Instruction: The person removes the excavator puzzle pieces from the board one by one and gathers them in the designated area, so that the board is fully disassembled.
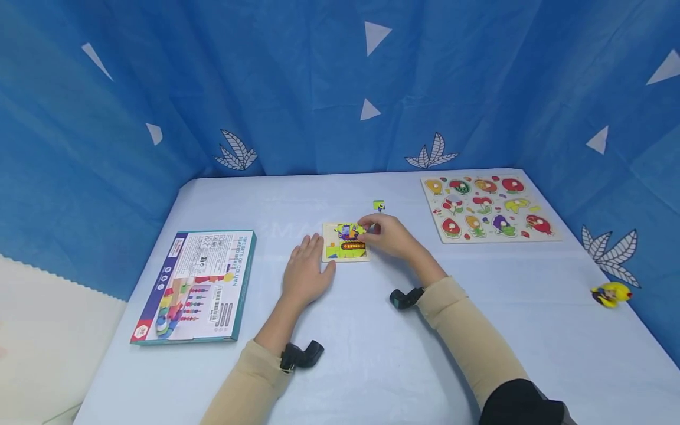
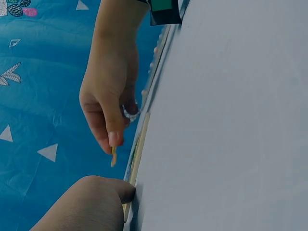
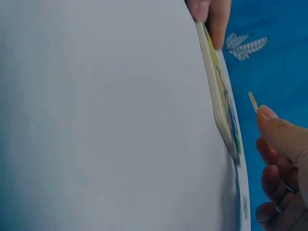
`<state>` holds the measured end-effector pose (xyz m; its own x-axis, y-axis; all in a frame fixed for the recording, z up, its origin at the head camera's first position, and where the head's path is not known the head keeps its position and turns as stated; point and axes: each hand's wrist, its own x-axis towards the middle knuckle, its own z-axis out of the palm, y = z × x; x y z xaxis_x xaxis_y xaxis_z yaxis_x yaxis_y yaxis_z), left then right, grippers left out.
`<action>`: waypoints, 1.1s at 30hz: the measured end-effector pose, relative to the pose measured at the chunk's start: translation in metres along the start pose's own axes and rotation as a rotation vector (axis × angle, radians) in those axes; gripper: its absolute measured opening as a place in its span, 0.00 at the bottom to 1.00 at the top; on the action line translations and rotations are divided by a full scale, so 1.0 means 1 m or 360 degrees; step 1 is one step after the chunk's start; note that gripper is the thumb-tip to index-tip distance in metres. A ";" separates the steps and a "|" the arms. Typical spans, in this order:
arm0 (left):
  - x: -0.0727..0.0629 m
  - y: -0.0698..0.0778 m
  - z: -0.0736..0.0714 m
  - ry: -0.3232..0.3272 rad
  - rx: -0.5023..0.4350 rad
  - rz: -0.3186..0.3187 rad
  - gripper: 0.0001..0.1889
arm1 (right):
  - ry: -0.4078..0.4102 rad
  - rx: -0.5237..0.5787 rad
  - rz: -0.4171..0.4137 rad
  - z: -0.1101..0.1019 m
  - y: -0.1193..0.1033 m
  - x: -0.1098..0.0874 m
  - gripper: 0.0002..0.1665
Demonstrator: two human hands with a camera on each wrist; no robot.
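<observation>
A small square wooden jigsaw board (image 1: 346,260) with a digger-like vehicle picture lies mid-table. My left hand (image 1: 307,271) lies at its left side, fingers fairly straight, with the thumb against the board's near left corner. Between thumb and fingers, my right hand (image 1: 390,235) pinches a thin jigsaw piece (image 3: 253,101) over the board's right side. In the left wrist view that piece (image 2: 113,158) is held above the board, apart from it. Another jigsaw piece (image 1: 379,205), green and yellow, sits on the table just beyond the right hand.
A boxed toy set (image 1: 199,283) lies on the left of the white table. At the back right is a wooden fruit puzzle board (image 1: 491,209) with knobbed pieces. A small yellow figure (image 1: 611,294) stands near the right edge. Blue cloth (image 1: 313,77) hangs behind.
</observation>
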<state>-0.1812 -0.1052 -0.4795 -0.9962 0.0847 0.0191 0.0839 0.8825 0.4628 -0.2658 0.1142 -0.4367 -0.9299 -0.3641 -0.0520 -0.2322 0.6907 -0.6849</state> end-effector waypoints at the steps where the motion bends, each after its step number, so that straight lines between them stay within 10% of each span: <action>1: 0.000 0.000 0.000 0.0005 -0.0005 -0.0001 0.38 | 0.0014 0.0004 0.0004 -0.003 0.003 -0.001 0.21; 14: -0.002 0.001 -0.001 0.0039 -0.0033 0.0005 0.38 | 0.0116 -0.0020 0.0087 -0.026 0.046 -0.011 0.22; 33: 0.000 0.000 -0.001 0.0011 -0.0017 -0.0004 0.38 | 0.0138 -0.0074 0.0098 -0.022 0.054 0.000 0.24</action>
<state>-0.1809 -0.1055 -0.4789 -0.9965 0.0795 0.0241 0.0814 0.8776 0.4724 -0.2841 0.1655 -0.4576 -0.9635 -0.2662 -0.0283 -0.1852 0.7392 -0.6476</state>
